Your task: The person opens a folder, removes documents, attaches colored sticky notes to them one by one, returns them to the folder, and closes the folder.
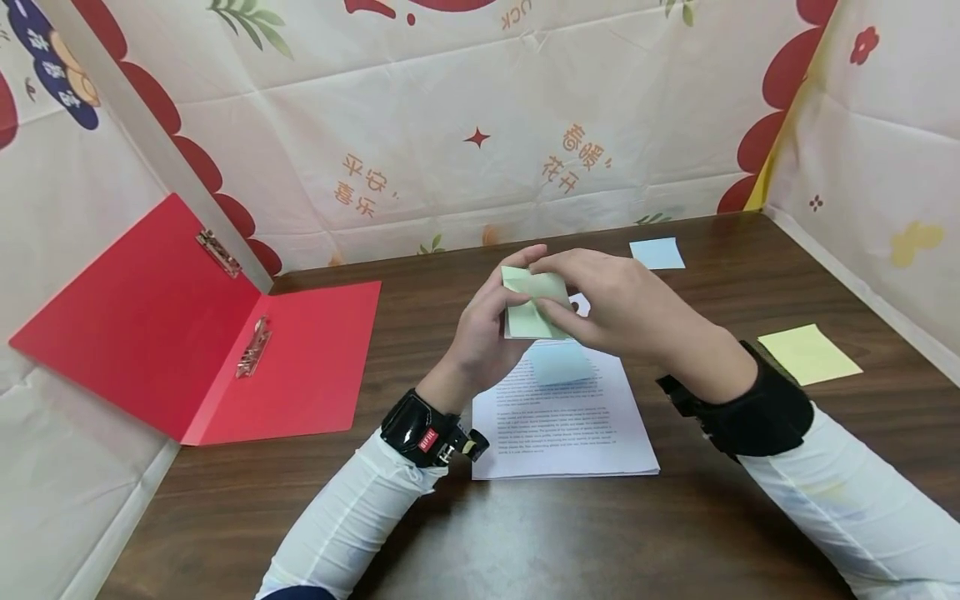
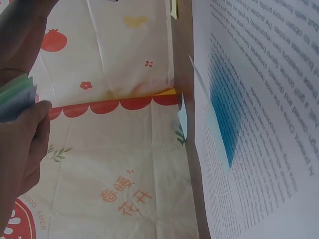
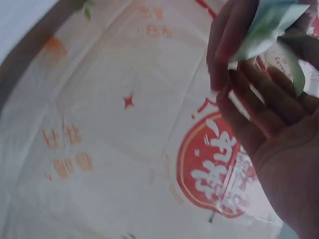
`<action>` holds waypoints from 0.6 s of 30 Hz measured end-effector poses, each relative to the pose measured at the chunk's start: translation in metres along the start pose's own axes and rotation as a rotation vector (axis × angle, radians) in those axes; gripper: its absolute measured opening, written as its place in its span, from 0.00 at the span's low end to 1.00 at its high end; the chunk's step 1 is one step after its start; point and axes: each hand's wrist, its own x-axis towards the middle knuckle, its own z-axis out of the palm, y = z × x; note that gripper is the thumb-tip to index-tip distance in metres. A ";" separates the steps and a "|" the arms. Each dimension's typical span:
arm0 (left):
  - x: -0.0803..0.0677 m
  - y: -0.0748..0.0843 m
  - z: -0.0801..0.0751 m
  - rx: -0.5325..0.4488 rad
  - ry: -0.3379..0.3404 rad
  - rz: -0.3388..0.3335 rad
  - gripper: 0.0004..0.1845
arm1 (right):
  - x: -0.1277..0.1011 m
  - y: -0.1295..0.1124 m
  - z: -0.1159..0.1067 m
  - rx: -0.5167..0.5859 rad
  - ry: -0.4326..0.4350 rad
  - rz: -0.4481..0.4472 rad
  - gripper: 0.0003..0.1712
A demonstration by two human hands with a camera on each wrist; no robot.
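White sleeves (image 1: 847,504) nearest, black bands (image 1: 772,417) at both wrists. Left hand (image 1: 480,337) held a pale green note pad (image 1: 542,292) above the far part of the printed pages (image 1: 570,437), its grip around the pad's left side. Right hand (image 1: 630,304), grip narrow, pinched the pad's right side. Blue note (image 1: 558,364) lay on the pages. On the bench (image 1: 450,546): red folder (image 1: 315,358) spread at left, yellow note (image 1: 810,354) at right, second blue note (image 1: 657,252) at far right.

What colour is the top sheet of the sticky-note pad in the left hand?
Pale green; the top sheet shows best in the head view.
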 end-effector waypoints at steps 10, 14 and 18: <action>0.003 -0.006 -0.002 0.002 0.203 0.141 0.22 | 0.002 -0.008 0.019 -0.045 -0.063 0.045 0.24; 0.004 -0.009 -0.003 0.042 0.261 0.105 0.15 | -0.002 -0.005 0.024 -0.167 -0.048 -0.085 0.28; 0.006 -0.014 -0.003 0.075 0.283 0.043 0.13 | -0.004 -0.003 0.021 -0.141 -0.095 -0.029 0.31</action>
